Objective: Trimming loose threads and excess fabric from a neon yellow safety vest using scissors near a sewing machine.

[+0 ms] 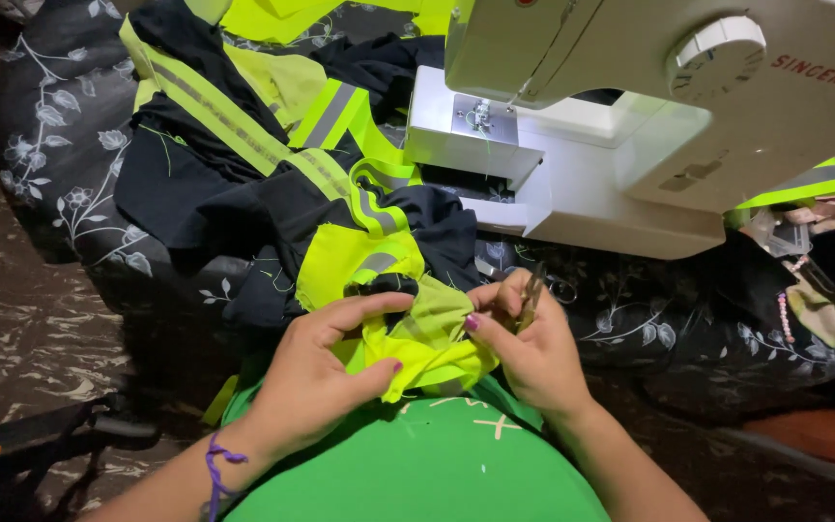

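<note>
Neon-yellow fabric (427,343) sits bunched in our lap just above the green shirt (417,464), trailing up into the heap of dark cloth and reflective striping (244,145) spread over the floral black cover (60,145) on our left. Our left hand (316,372) pinches a fold of it between curled fingers and thumb, and our right hand (529,348), touching the fabric's right edge, closes around small metal snips (532,295). Beyond and to the right stands the white sewing machine (630,126).
</note>
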